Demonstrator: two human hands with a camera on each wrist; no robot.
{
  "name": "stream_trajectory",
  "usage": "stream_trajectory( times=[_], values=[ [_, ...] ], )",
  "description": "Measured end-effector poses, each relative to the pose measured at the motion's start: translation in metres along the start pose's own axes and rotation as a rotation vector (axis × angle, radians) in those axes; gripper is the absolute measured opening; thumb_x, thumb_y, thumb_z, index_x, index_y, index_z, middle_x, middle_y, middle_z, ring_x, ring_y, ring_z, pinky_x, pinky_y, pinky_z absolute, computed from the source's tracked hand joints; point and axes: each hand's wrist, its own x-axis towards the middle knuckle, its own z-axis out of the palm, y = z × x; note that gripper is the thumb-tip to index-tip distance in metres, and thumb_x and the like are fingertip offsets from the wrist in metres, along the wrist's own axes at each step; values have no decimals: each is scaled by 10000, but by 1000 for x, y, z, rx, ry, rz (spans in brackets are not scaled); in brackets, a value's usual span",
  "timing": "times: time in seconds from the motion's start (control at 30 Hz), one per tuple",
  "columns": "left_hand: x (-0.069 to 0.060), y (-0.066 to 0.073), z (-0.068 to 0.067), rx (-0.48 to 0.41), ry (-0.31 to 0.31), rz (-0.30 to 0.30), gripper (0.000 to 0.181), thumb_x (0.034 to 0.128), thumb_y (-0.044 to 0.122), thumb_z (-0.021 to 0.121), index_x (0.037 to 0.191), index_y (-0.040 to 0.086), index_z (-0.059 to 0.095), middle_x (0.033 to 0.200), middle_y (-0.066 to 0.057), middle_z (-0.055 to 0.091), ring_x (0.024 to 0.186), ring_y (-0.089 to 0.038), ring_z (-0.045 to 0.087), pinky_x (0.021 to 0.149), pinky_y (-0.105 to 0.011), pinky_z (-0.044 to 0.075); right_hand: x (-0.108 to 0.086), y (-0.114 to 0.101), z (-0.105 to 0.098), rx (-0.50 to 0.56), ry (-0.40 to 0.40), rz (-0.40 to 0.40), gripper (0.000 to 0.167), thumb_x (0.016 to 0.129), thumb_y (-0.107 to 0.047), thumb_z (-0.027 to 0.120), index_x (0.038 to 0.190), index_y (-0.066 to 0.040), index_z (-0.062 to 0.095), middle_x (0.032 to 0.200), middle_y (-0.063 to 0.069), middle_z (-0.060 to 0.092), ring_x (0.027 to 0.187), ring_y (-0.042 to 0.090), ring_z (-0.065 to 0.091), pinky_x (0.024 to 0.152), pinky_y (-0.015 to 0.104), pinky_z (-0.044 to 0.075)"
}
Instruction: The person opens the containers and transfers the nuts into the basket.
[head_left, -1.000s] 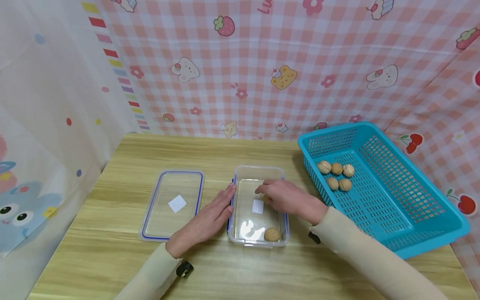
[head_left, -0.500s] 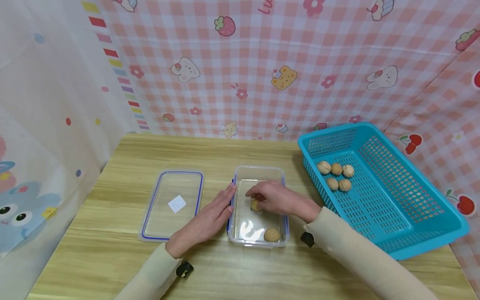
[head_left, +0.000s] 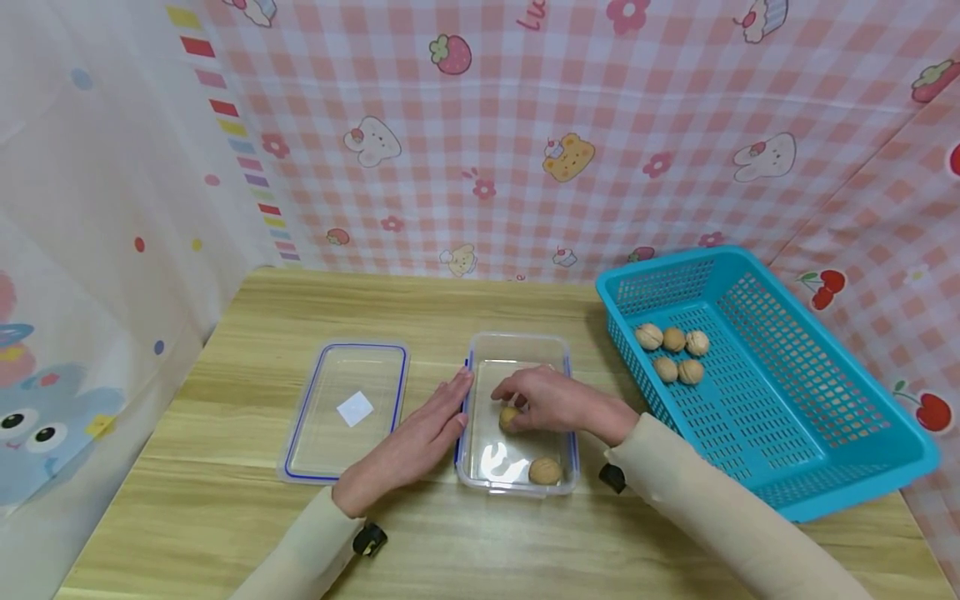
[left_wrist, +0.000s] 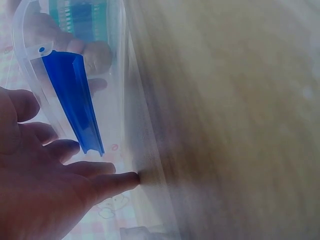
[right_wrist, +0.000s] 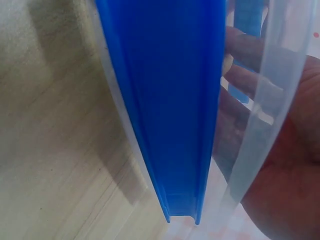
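Observation:
A clear plastic box (head_left: 480, 454) with blue side clips stands on the table. Inside it my right hand (head_left: 555, 398) pinches a walnut (head_left: 509, 418) low over the box floor. Another walnut (head_left: 545, 471) lies in the box's near right corner. With fingers straight, my left hand (head_left: 416, 442) rests along the box's left side. The left wrist view has a blue clip (left_wrist: 72, 100) hanging beside the fingers. Through the clear wall in the right wrist view, part of the right hand (right_wrist: 285, 160) shows behind another blue clip (right_wrist: 167, 100), which hides much of it.
A clear lid (head_left: 341, 450) with a blue seal and a white paper square lies left of the box. On the right stands a blue basket (head_left: 795, 450) with several walnuts (head_left: 672, 339) at its left end. A checked cloth (head_left: 480, 125) hangs behind the table.
The right hand has shifted slightly left and down inside the box. The walnut at its fingertips, hidden a second ago, now shows. The left hand has stayed in place.

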Motion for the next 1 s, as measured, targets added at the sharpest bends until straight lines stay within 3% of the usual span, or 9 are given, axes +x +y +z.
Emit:
stream_trajectory(
  times=[0.33,0.53,0.83,1.0],
  values=[
    [0,0,0,0,8,3,580,1142,271,379,1652,87,171,1719,-90,147,1568,-329,180,1275,-488,189,-1,2,-1,-7,-12,-37,253,857,-151,833,1085,-61,768,1045,15,768,888,86,719,819,239,585],
    [0,0,1,-9,14,14,582,1141,263,382,1649,66,178,1716,-111,148,1565,-346,184,1273,-501,188,-4,0,-6,25,1,-23,264,876,-131,815,1122,-46,766,1071,28,754,928,113,697,843,266,590],
    [0,1,0,-6,1,-7,579,1145,286,366,1655,99,163,1720,-73,134,1571,-325,168,1276,-483,181,-18,-5,-20,137,96,-45,271,922,-89,777,1173,10,749,1125,75,735,1006,194,716,861,317,624],
    [0,-1,1,-3,28,50,580,1141,253,390,1642,39,190,1710,-128,165,1563,-340,196,1272,-506,190,-29,-8,-24,177,171,-80,244,919,-82,784,1148,-5,752,1101,48,738,1026,197,715,867,333,627]
  ],
)
